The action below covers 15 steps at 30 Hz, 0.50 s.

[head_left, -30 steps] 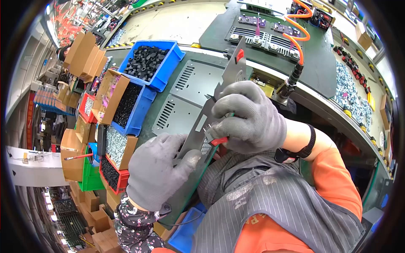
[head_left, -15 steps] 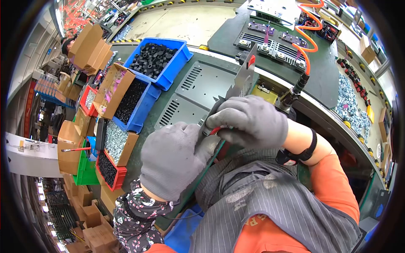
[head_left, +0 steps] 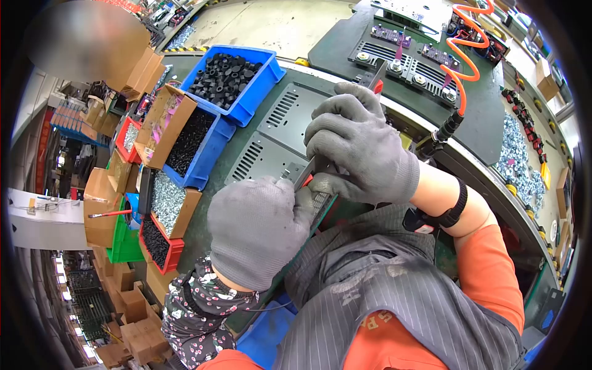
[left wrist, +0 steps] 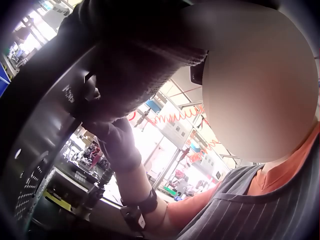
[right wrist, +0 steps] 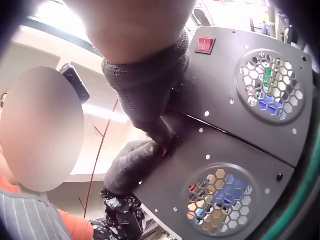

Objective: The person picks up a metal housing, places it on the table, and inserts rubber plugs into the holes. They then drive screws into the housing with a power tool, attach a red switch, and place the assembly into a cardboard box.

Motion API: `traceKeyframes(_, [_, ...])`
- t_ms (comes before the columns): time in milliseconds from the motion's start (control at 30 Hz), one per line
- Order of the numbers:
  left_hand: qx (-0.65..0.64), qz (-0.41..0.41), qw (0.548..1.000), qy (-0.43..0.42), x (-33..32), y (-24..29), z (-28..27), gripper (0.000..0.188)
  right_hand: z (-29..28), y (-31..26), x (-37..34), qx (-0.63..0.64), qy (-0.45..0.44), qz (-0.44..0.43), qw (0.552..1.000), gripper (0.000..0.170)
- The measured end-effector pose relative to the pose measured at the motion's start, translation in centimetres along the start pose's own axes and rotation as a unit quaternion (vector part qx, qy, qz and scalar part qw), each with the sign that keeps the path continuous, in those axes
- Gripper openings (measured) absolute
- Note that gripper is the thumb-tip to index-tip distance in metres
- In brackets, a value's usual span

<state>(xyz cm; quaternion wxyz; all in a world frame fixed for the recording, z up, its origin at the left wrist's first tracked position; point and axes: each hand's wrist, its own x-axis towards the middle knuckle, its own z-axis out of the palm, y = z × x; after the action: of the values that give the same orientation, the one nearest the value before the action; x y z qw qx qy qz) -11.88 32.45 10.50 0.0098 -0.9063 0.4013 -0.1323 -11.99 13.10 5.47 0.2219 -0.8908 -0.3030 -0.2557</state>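
My gloved left hand (head_left: 256, 228) grips the near end of a dark metal panel (right wrist: 240, 150) standing on edge at the bench front. This panel has a round honeycomb vent. The gloved right hand (head_left: 364, 145) reaches over the panel's top edge, fingers bent over the far side and thumb on the near side. Under that thumb, a red rocker switch (right wrist: 165, 151) sits at the panel, mostly covered. Beside it in the right wrist view stands a second dark panel (right wrist: 225, 75), with a red rocker switch (right wrist: 204, 44) set in its corner.
Two slotted metal plates (head_left: 296, 117) lie on the bench beyond the hands. Blue bins (head_left: 271, 71) of black parts and a box of screws (head_left: 168, 200) stand at the left. A power driver (head_left: 447, 129) hangs on an orange coiled hose (head_left: 453, 46) at the right.
The right hand carried the rocker switch to the panel. Its fingers have since spread over the panel's edge, with the thumb at the switch. The left hand has moved slightly toward it.
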Motion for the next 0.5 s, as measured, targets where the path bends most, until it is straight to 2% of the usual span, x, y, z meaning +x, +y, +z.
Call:
traceKeyframes(67, [-0.003,-0.003,1.000,-0.002,-0.1,0.0,0.1,0.029,0.3,0.0,-0.1,0.017,0.031,-0.002,0.999,0.038])
traceKeyframes(133, [-0.006,-0.009,1.000,-0.002,-0.2,-0.1,-0.1,0.029,0.2,0.5,0.0,0.034,0.023,-0.019,0.999,0.036])
traceKeyframes(200, [-0.129,0.014,0.987,-0.094,-0.2,-1.4,-0.9,0.031,0.1,1.2,0.0,0.059,0.016,-0.054,0.997,0.033])
traceKeyframes(233, [-0.128,0.005,0.987,-0.092,-0.4,-2.3,-1.4,0.031,-0.2,1.3,0.0,0.062,0.005,-0.059,0.996,0.030])
traceKeyframes(300, [-0.372,-0.018,0.919,-0.130,-1.8,-4.5,-2.6,0.041,-0.7,1.0,0.1,0.055,0.003,-0.050,0.997,0.026])
traceKeyframes(367, [-0.379,-0.129,0.913,-0.073,-4.1,-6.5,-5.7,0.051,-1.2,0.6,0.1,0.030,-0.003,-0.039,0.999,0.020])
traceKeyframes(433, [-0.347,-0.305,0.887,-0.003,-8.1,-8.3,-7.6,0.047,-1.2,0.4,0.0,0.008,-0.001,-0.043,0.999,0.019])
traceKeyframes(500, [-0.289,-0.354,0.887,0.073,-14.4,-12.7,-6.0,0.042,-0.9,0.0,-0.1,-0.007,0.011,-0.027,1.000,0.020])
